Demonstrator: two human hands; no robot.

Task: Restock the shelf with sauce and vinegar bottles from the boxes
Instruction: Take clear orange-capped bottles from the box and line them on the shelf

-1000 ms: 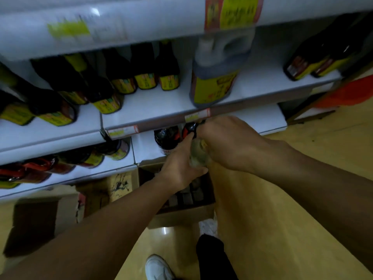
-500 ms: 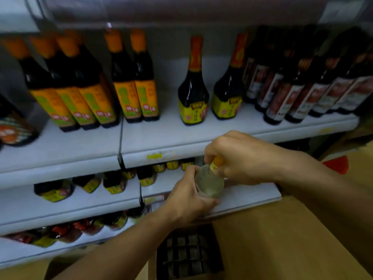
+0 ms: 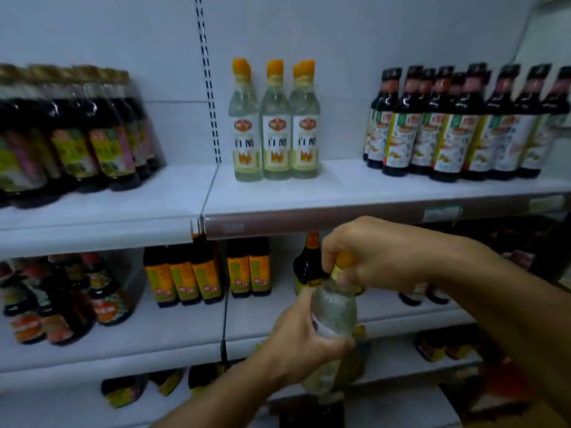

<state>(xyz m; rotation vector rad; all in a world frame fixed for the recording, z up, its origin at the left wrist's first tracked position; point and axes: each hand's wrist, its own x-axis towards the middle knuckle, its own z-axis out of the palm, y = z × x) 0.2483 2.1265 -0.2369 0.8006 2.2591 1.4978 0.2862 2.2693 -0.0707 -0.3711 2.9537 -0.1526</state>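
Note:
I hold a clear vinegar bottle with an orange cap in front of the shelves, low and right of centre. My left hand grips its body around the label. My right hand grips its neck and cap from above. On the top shelf stand matching clear vinegar bottles with orange caps, in rows. White shelf surface shows to their left and right.
Dark sauce bottles fill the top shelf's right side, and more dark bottles its left. The shelf below holds orange-labelled dark bottles. A box top shows dimly at the bottom edge.
Both hands have lifted the clear bottle out of the floor box and up along the shelves. The view has tilted up from the lower shelves to the top shelf with the vinegar row.

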